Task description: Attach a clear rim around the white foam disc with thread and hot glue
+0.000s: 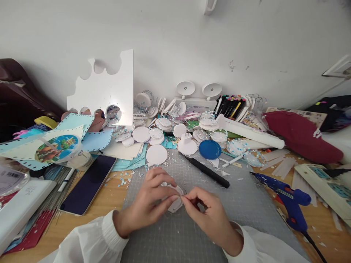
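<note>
Held piece: one white disc [175, 200], just above the near middle of the grey cutting mat [192, 237], between the two hands.
Left hand [150, 201]: fingers curled over the disc's top and left edge, gripping it.
Right hand [210, 212]: thumb and forefinger pinched tight at the disc's right rim; other fingers tucked under.
On the mat beyond: one black pen [207, 171] lying slantwise, one blue lid [210, 149], one loose white circle [156, 154].
Right of mat: one blue glue gun [287, 195].
Left of mat: one dark phone [89, 182], face up.
Far edge: a heap of white discs, too many to count; one notched foam board [109, 91] stood upright.
</note>
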A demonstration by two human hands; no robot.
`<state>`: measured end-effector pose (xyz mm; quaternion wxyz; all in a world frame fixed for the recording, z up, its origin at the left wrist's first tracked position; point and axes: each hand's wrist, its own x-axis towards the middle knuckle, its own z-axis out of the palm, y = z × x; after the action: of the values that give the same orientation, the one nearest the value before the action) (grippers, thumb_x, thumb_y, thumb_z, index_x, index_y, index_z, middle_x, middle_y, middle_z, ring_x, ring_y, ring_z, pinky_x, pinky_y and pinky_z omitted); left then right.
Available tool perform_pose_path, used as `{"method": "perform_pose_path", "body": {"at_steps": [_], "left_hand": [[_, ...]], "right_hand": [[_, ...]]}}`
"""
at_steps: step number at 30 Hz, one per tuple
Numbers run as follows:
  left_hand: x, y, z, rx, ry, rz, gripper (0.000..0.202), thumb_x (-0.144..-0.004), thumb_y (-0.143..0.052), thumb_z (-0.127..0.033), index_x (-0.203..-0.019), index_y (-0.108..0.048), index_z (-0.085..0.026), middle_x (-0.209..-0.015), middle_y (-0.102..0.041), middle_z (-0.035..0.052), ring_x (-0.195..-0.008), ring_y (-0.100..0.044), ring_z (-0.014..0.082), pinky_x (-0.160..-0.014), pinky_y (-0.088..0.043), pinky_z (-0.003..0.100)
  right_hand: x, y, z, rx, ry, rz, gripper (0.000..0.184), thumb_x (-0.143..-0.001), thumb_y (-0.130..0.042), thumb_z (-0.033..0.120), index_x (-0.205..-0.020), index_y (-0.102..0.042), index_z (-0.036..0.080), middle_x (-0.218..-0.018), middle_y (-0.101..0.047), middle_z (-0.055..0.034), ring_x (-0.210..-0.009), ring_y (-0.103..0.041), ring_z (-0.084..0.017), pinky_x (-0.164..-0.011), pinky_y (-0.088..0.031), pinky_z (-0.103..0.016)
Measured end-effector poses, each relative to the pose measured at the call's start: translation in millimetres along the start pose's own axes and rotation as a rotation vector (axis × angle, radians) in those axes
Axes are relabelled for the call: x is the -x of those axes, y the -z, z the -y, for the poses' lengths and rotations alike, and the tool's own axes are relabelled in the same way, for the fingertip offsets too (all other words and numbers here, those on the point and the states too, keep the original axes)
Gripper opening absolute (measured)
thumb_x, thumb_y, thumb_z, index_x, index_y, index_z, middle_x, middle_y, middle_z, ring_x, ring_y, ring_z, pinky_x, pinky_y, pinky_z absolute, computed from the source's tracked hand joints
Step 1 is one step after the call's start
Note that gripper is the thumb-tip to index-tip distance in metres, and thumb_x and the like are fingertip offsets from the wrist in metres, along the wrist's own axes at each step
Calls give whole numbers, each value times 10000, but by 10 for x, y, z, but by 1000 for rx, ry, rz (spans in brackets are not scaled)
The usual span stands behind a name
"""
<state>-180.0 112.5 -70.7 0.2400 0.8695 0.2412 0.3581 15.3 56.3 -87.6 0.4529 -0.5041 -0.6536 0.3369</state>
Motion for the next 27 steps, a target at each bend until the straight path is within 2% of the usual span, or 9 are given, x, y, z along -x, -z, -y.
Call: {"method": "perform_pose_path", "body": {"at_steps": [2, 5, 7, 9, 12, 16, 18, 21, 27], "left_hand": [[18, 8, 39, 179, 93, -14, 298, -898, -617, -272, -1196, -629, -264, -1214, -604, 82, -1172, -508, 253, -1049, -360, 419], [60, -20, 96, 476, 220, -18, 826, -737, -762, -513, -1444, -392, -297, -1500, -373, 116, -1401, -315, 337, -1158, -262, 486], [85, -66, 115, 662, 281, 9, 1030, -628, -826, -548, -1484, -298, -324, -1564, -275, 117, -1450, -237, 363, -1186, -206, 521], [100, -121, 110, 836, 341, 41, 1103, -576, -863, -527, -1487, -266, -351, -1578, -248, 121, -1442, -269, 373, -1174, -224, 543], [105, -184, 58, 1072, 429, 76, 1088, -551, -900, -455, -1457, -301, -380, -1544, -305, 118, -1369, -402, 357, -1104, -345, 519], [86, -204, -29, 1226, 478, 110, 867, -615, -897, -297, -1354, -446, -347, -1334, -516, 79, -1091, -612, 226, -900, -499, 348], [73, -201, -55, 1259, 473, 111, 785, -635, -887, -247, -1308, -489, -322, -1205, -574, 50, -950, -635, 164, -823, -508, 289], [68, -207, -63, 1316, 469, 109, 791, -602, -904, -249, -1281, -503, -301, -1131, -575, 38, -882, -629, 147, -757, -521, 261], [88, -242, -32, 1356, 512, 148, 863, -566, -915, -336, -1307, -474, -301, -1086, -553, 41, -834, -633, 151, -707, -543, 273]], "right_hand": [[-11, 34, 11, -88, -66, -14, 239, -895, -584, 301, -681, -573, 195, -567, -535, 33, -521, -488, -99, -506, -393, -210], [-25, 88, 17, -248, -201, -8, 282, -888, -621, 382, -685, -571, 193, -538, -524, 41, -489, -471, -91, -475, -375, -204], [-27, 109, 6, -371, -265, 14, 301, -879, -640, 414, -691, -567, 191, -517, -512, 50, -462, -449, -79, -457, -365, -194], [-24, 117, -11, -502, -294, 38, 299, -879, -648, 430, -715, -575, 191, -505, -504, 60, -444, -431, -69, -446, -360, -184], [-14, 112, -15, -643, -287, 70, 276, -900, -633, 426, -756, -580, 196, -511, -525, 61, -444, -436, -62, -448, -368, -173], [6, 91, 27, -562, -236, 94, 211, -933, -599, 360, -791, -578, 205, -551, -583, 45, -477, -502, -71, -476, -416, -173], [22, 74, 33, -451, -141, 64, 149, -941, -586, 305, -822, -591, 215, -609, -612, 35, -531, -552, -81, -511, -447, -176], [42, 57, 5, -263, 40, -5, 52, -938, -573, 209, -928, -614, 239, -738, -649, 21, -648, -609, -95, -599, -492, -188], [6, 77, 24, -34, 288, -48, 172, -900, -571, 79, -977, -640, 217, -831, -637, -18, -752, -616, -120, -679, -504, -228]]}}
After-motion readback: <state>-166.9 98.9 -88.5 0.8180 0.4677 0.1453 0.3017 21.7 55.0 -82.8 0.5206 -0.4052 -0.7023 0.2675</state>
